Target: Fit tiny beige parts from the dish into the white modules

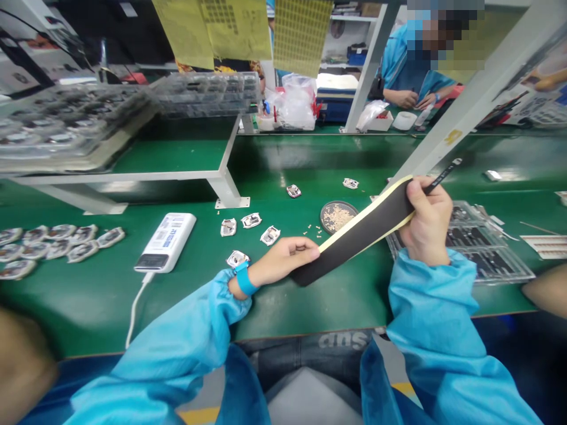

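Note:
My left hand (283,257) pinches one end of a black foam strip (354,233) with a pale yellow backing along its edge. My right hand (427,221) grips the strip's other end and also holds a slim black tool (443,175), whose tip points up and to the right. A blue wrist strap (243,278) circles my left wrist. Below my left hand, a small metal-framed part (237,258) lies almost at my fingers on the green bench mat (292,307).
Several similar metal parts (251,220) and a round dish of tiny pieces (337,216) lie ahead. A white power bank (166,242) with its cable sits left, beside rows of round parts (57,243). A clear tray of black pieces (482,242) sits right. A co-worker (411,65) sits across the bench.

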Motion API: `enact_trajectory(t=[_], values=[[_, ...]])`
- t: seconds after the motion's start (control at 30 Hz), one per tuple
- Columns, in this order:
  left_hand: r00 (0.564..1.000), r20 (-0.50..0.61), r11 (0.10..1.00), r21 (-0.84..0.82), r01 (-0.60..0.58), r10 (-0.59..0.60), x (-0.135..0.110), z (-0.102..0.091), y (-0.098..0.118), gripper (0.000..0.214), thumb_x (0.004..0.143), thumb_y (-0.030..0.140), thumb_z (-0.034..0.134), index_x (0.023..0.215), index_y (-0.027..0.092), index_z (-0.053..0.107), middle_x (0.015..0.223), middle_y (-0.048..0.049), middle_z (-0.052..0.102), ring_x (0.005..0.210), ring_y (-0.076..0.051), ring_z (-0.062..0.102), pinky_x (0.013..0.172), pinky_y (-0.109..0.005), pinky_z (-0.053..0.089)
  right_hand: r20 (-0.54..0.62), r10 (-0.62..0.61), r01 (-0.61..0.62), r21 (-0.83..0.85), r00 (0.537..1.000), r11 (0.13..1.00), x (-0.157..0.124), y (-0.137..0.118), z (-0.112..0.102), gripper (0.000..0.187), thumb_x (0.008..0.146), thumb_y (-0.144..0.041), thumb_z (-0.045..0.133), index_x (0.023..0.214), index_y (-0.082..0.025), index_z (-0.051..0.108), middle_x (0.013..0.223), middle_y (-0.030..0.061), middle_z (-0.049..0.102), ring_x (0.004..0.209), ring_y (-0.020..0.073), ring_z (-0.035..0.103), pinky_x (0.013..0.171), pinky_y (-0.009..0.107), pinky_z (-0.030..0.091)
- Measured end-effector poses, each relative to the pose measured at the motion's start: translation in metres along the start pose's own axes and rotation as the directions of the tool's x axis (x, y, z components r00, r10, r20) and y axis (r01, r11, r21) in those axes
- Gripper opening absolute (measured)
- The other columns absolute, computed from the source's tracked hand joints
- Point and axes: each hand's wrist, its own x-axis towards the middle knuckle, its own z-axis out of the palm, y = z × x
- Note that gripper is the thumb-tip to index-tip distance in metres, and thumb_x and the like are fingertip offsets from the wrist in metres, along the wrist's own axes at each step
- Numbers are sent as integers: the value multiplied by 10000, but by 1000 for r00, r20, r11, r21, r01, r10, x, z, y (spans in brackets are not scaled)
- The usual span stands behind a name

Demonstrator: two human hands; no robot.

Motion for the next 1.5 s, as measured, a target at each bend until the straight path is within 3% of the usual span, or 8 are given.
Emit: enact_trajectory(t=[0.17,0.33,0.47,0.63,0.93,1.13,1.3,1.5], values=[[994,-97,999,18,50,-48,3,4,-6,375,821,492,742,807,118,717,752,-32,697,674,-122,601,651,-230,469,-20,-25,24,-45,999,999,-3,1,3,270,762,-328,850,912,-157,706,833,11,696,705,123,625,721,286,547],[996,4,996,23,87,-87,-3,-14,-1,339,788,348,801,1041,131,737,949,-71,760,835,-162,691,800,-271,540,-133,-97,87,-77,986,993,12,2,-9,296,738,-332,861,913,-139,723,808,16,687,723,141,640,744,314,550],[995,98,992,126,21,-34,-8,-31,5,375,820,280,767,1164,145,702,1064,-89,752,939,-175,699,848,-288,542,-166,-97,91,-45,981,995,15,1,-11,321,701,-326,883,895,-125,724,814,28,688,711,137,633,726,300,537],[983,181,955,293,-51,-3,-12,-44,14,379,853,240,722,1227,187,693,1133,-85,732,999,-179,681,838,-282,535,-161,-81,79,-22,984,997,12,-2,-6,306,677,-310,893,866,-129,735,800,16,668,689,111,605,684,254,511],[967,255,948,309,-73,-9,-15,-58,14,415,881,234,675,1294,199,661,1142,-100,722,946,-171,687,839,-294,543,-159,-80,73,-46,984,996,14,-3,-9,269,702,-333,873,870,-167,743,793,-3,676,693,108,598,667,248,513],[984,176,969,246,-35,-9,-11,-43,20,465,822,330,749,1253,173,672,1163,-106,711,998,-199,663,829,-291,537,-142,-48,48,-1,989,999,13,-2,-8,293,722,-332,871,890,-146,719,812,13,682,704,117,615,722,276,540],[999,-26,975,220,32,-27,-4,-25,14,325,890,441,672,893,122,735,825,-61,728,739,-142,639,684,-237,497,-137,-51,53,10,989,999,13,-2,-9,275,722,-314,874,888,-148,731,797,8,687,696,111,620,697,257,532],[996,15,977,195,84,-89,-6,-42,12,339,817,405,770,1017,134,734,849,-71,761,778,-163,694,765,-267,539,-194,-106,109,6,975,994,19,-1,-15,240,726,-294,867,892,-155,762,803,14,710,709,112,630,695,250,522]])
